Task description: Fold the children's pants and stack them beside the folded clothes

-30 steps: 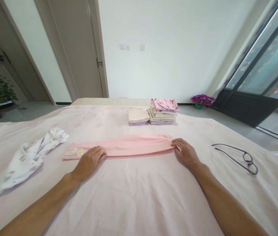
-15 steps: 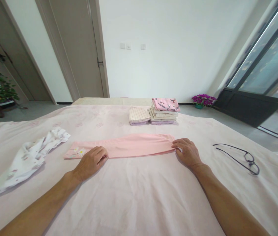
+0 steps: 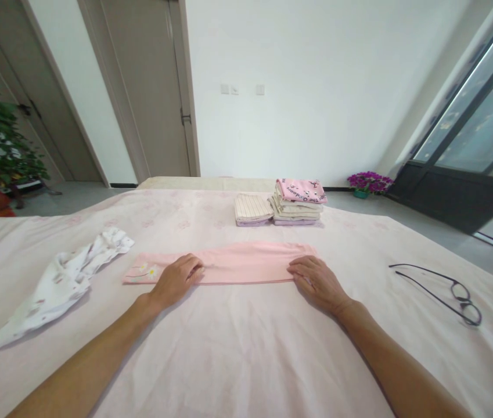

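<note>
Pink trousers [image 3: 246, 262], folded lengthwise into a long strip with daisy prints at the hem on the left, lie across the bed. My left hand [image 3: 179, 280] rests on them beside the daisies, its fingers loosely bent and pointing right. Near the waist end, my right hand [image 3: 316, 281] lies with fingers stretched over the lower edge of the cloth. Neither hand lifts the fabric. To the left, a crumpled white garment [image 3: 61, 287] with small dark prints lies on the bedsheet.
Folded clothes stand beyond the trousers: a striped pile [image 3: 252, 209] and a taller stack [image 3: 298, 203] topped with pink printed cloth. Black-framed glasses [image 3: 457, 293] lie at right on the pale pink bedsheet [image 3: 246, 354]. Purple flowers [image 3: 370, 182] stand on the floor behind.
My right hand has slid left from the waist end onto the trousers. My left hand's fingers look less curled. The whole view has shifted slightly.
</note>
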`<state>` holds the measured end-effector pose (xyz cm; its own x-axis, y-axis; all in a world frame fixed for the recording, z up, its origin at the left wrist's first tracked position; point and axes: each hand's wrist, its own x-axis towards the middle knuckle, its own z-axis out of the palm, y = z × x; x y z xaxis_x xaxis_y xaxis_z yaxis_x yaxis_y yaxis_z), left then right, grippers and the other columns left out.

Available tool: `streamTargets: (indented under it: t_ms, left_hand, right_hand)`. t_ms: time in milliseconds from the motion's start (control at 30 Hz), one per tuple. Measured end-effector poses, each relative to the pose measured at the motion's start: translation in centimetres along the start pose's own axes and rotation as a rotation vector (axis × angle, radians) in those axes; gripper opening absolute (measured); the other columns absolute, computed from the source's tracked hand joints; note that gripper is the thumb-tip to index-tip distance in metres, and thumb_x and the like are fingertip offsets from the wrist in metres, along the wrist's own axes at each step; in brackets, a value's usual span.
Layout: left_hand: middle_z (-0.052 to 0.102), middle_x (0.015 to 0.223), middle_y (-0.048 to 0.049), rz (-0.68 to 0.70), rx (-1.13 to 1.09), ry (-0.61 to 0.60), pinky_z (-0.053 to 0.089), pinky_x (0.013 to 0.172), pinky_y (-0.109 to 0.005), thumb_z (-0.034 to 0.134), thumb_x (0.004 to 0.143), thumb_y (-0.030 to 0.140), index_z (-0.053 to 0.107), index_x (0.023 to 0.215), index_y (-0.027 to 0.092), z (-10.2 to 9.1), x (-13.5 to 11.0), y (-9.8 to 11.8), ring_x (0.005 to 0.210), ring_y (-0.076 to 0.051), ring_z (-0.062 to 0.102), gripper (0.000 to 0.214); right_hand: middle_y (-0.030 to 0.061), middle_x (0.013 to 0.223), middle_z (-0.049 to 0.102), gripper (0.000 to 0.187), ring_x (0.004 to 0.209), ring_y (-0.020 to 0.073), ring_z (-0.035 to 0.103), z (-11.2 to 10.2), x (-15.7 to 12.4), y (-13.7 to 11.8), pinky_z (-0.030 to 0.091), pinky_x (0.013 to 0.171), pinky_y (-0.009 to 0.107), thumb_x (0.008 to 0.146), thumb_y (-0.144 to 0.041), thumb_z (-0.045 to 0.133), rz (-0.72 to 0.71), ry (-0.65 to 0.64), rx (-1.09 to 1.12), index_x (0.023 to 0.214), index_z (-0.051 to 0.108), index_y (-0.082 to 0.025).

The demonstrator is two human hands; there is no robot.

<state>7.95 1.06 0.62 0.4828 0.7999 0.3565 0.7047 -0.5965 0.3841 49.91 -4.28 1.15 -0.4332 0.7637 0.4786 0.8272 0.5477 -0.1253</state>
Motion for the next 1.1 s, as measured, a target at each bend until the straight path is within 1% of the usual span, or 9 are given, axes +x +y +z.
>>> streamTargets:
  t_ms: [100, 233, 400, 467, 567, 700, 833, 967, 1100]
  left_hand:
    - [0.060, 0.093, -0.0029, -0.128, 0.123, 0.001, 0.043, 0.081, -0.029, 0.041, 0.097, 0.031, 0.060, 0.090, 0.022, -0.2, 0.2, -1.0, 0.090, -0.017, 0.059, 0.022]
    - [0.060, 0.094, -0.0031, -0.275, 0.208, 0.009, 0.043, 0.076, -0.027, 0.043, 0.094, 0.027, 0.062, 0.093, 0.022, -1.2, 0.1, -3.2, 0.089, -0.017, 0.060, 0.020]
    - [0.062, 0.095, -0.0026, -0.508, 0.241, 0.015, 0.041, 0.065, -0.026, 0.042, 0.094, 0.035, 0.065, 0.092, 0.023, -2.8, -0.3, -5.8, 0.081, -0.016, 0.062, 0.026]
    - [0.063, 0.095, -0.0030, -0.541, 0.300, 0.031, 0.041, 0.065, -0.026, 0.042, 0.094, 0.037, 0.066, 0.093, 0.024, -3.3, -0.6, -6.4, 0.083, -0.017, 0.063, 0.028]
    - [0.066, 0.095, -0.0038, -0.435, 0.362, 0.080, 0.044, 0.074, -0.029, 0.044, 0.093, 0.037, 0.070, 0.093, 0.025, -3.6, -1.1, -6.7, 0.089, -0.020, 0.062, 0.029]
    - [0.069, 0.099, -0.0028, -0.188, 0.137, 0.101, 0.046, 0.086, -0.029, 0.046, 0.094, 0.040, 0.071, 0.095, 0.024, -2.6, -1.0, -6.7, 0.093, -0.019, 0.063, 0.028]
    - [0.069, 0.104, -0.0039, -0.020, 0.000, 0.042, 0.046, 0.092, -0.031, 0.047, 0.096, 0.036, 0.070, 0.103, 0.024, -1.2, -0.6, -6.4, 0.101, -0.019, 0.062, 0.027]
    - [0.065, 0.113, -0.0055, 0.032, 0.034, -0.013, 0.045, 0.097, -0.032, 0.043, 0.098, 0.033, 0.065, 0.120, 0.023, -0.8, -0.5, -5.9, 0.106, -0.018, 0.060, 0.032]
    - [0.061, 0.119, -0.0072, 0.054, 0.148, -0.050, 0.042, 0.099, -0.034, 0.039, 0.100, 0.034, 0.057, 0.134, 0.022, -1.0, -0.8, -5.7, 0.109, -0.019, 0.057, 0.040]
  right_hand:
    - [0.0082, 0.110, 0.068, 0.026, 0.104, 0.0229, 0.060, 0.2, -0.1, 0.0, 0.047, 0.096, 0.041, 0.095, -0.023, 0.046, 0.023, -0.041, 0.031, 0.109, 0.068, -0.023]
    - [0.0082, 0.108, 0.068, 0.026, 0.101, 0.0225, 0.059, 0.2, -0.3, 0.4, 0.047, 0.094, 0.040, 0.095, -0.021, 0.044, 0.059, -0.052, 0.042, 0.107, 0.068, -0.022]
    - [0.0073, 0.110, 0.067, 0.027, 0.102, 0.0220, 0.059, 0.6, -0.4, 0.7, 0.046, 0.095, 0.040, 0.093, -0.018, 0.045, 0.069, -0.042, 0.057, 0.107, 0.067, -0.023]
    - [0.0071, 0.110, 0.068, 0.026, 0.102, 0.0221, 0.059, 0.7, -0.4, 0.7, 0.046, 0.095, 0.040, 0.092, -0.018, 0.046, 0.078, -0.041, 0.055, 0.107, 0.067, -0.023]
    - [0.0070, 0.109, 0.068, 0.027, 0.102, 0.0221, 0.060, 0.7, -0.3, 0.7, 0.047, 0.095, 0.040, 0.092, -0.018, 0.046, 0.083, -0.039, 0.058, 0.107, 0.067, -0.023]
    - [0.0069, 0.110, 0.068, 0.026, 0.103, 0.0221, 0.060, 0.8, -0.3, 0.8, 0.047, 0.095, 0.040, 0.093, -0.018, 0.046, 0.085, -0.032, 0.054, 0.106, 0.068, -0.023]
    - [0.0069, 0.109, 0.069, 0.027, 0.101, 0.0222, 0.060, 0.9, -0.3, 0.9, 0.048, 0.095, 0.041, 0.092, -0.018, 0.047, 0.078, -0.019, 0.060, 0.106, 0.068, -0.023]
    - [0.0071, 0.109, 0.069, 0.027, 0.102, 0.0225, 0.060, 0.9, -0.3, 0.8, 0.048, 0.094, 0.041, 0.091, -0.017, 0.046, 0.082, -0.014, 0.065, 0.106, 0.068, -0.024]
    - [0.0072, 0.109, 0.069, 0.027, 0.101, 0.0224, 0.060, 0.9, -0.3, 0.9, 0.048, 0.094, 0.041, 0.092, -0.018, 0.046, 0.084, -0.018, 0.066, 0.106, 0.068, -0.023]
